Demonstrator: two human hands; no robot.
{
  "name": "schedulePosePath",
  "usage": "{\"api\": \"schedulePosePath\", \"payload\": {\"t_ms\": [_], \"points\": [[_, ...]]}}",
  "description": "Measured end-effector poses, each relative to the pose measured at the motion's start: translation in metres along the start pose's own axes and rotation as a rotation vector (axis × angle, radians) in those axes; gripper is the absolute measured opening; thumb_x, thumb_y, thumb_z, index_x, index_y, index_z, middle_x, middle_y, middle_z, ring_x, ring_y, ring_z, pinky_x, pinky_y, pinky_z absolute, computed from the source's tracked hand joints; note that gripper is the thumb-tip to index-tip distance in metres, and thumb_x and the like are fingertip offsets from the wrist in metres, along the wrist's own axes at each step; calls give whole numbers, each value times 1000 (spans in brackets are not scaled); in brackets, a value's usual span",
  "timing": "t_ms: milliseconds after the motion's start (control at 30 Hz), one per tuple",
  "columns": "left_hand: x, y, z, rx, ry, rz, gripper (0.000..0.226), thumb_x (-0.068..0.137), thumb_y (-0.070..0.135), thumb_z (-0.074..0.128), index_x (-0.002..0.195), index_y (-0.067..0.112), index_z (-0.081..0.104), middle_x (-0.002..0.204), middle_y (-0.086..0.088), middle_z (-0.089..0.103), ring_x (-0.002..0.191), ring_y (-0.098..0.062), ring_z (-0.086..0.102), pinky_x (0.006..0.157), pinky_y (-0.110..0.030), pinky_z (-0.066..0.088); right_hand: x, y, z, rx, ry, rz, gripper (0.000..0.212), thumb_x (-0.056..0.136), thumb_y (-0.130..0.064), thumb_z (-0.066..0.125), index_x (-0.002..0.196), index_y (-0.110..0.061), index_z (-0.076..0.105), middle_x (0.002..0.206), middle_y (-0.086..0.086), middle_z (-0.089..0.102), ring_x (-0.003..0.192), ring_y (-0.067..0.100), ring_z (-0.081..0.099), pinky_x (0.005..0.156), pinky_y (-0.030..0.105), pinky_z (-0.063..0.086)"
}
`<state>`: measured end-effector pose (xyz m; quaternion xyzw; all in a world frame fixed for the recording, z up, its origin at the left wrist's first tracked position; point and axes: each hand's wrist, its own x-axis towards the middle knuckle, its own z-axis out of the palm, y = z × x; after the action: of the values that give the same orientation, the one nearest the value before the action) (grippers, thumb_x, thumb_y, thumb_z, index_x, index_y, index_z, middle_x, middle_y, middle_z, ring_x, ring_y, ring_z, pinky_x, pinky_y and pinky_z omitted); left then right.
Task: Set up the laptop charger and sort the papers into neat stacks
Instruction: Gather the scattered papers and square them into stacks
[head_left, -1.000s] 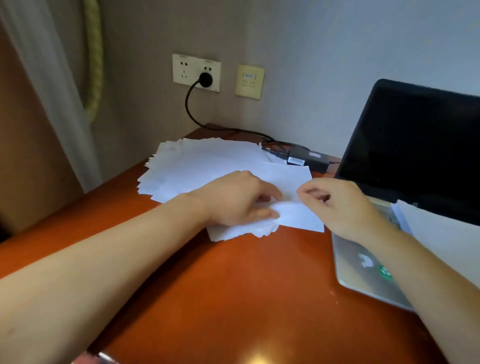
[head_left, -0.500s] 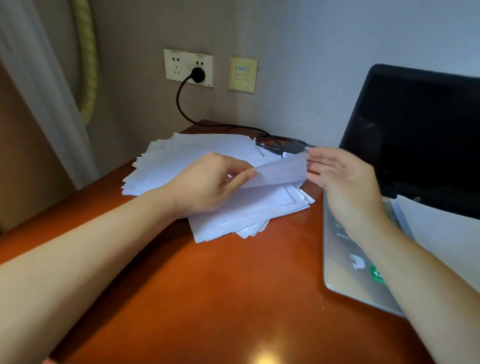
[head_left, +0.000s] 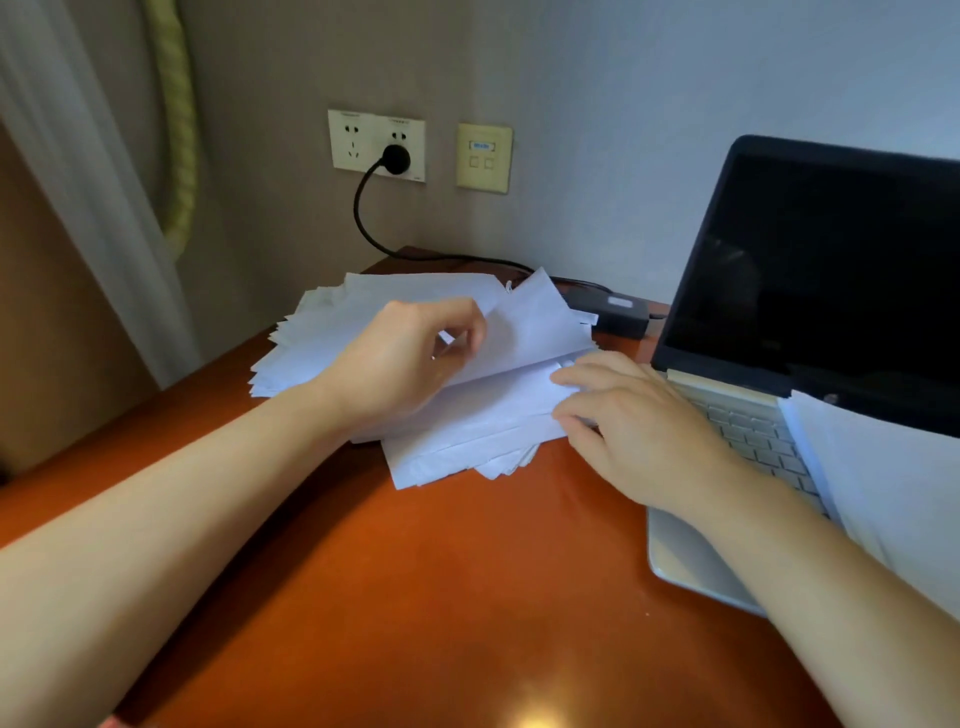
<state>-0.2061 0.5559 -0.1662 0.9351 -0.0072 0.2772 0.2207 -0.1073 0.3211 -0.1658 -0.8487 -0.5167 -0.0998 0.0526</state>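
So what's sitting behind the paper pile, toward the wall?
The black charger brick lies behind the paper pile, its cable running up to the wall socket. The sheet lifted by the left hand covers the brick's left end and part of the cable.

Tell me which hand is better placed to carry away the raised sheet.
Left, probably: the left hand pinches the raised sheet, while the right hand rests on the paper pile below.

The left arm is bare all the way to the left hand, and the right arm is bare down to the right hand. The fingers are bare too (the nails are too blurry to see well). A tiny pink bit peeks out beside the left arm, too small to tell what.
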Motion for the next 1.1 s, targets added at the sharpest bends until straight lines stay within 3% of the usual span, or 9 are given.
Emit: {"api": "schedulePosePath", "payload": {"t_ms": [100,200,367,600,667,733,900,1000,1100], "points": [[0,-2,2,46,-167,9,20,99,16,64,107,29,78,109,15,72,97,-12,67,86,-21,52,1,0,1,7,-20,-2,37,106,-28,38,130,-26,66,153,-13,43,146,12,25,117,33,20],[-1,0,3,86,-308,30,25,96,43,66,117,32,76,120,16,70,107,-4,63,89,-7,41,1,0,5,33,25,-30,38,104,-19,38,132,-17,64,144,-7,54,139,22,42,115,41,32],[-1,3,3,176,-313,24,39,93,52,66,125,30,72,123,12,68,110,-10,61,97,-29,48,0,1,9,83,216,17,26,91,-3,52,105,-6,74,110,3,71,105,31,58,92,50,50],[0,-1,-8,127,-276,-23,20,96,34,67,111,27,78,104,19,72,90,-2,60,76,-7,40,0,3,5,43,230,325,30,99,-11,47,122,-14,67,124,1,63,121,21,46,101,38,39],[0,-3,-10,126,-239,-16,19,96,31,68,106,21,80,100,12,75,87,-11,65,75,-17,47,-1,0,1,9,253,347,29,98,-18,50,123,-18,64,126,-1,61,124,19,43,103,37,38],[-1,-3,-10,118,-195,13,19,96,33,69,102,19,81,95,6,77,83,-14,66,76,-29,51,-1,-1,-2,-7,291,246,27,93,-20,59,119,-17,64,127,0,60,126,22,43,105,42,39],[-3,6,-2,-22,-190,1,18,86,39,80,84,20,82,74,3,73,69,-16,62,60,-30,47,0,-12,1,17,280,-39,17,84,-17,74,101,-18,72,136,13,53,139,34,37,105,53,39],[-1,3,-8,-85,-226,-42,19,85,41,80,91,23,82,81,4,75,74,-19,65,69,-37,50,0,-7,2,-5,358,69,10,87,-14,72,78,-16,73,147,14,48,144,36,31,107,54,35],[0,-1,-13,-4,-274,-16,19,91,37,74,101,23,82,89,16,74,83,-6,64,76,-20,48,0,1,3,1,400,195,8,88,-17,71,81,-16,73,147,11,48,143,34,32,105,52,36]]}}
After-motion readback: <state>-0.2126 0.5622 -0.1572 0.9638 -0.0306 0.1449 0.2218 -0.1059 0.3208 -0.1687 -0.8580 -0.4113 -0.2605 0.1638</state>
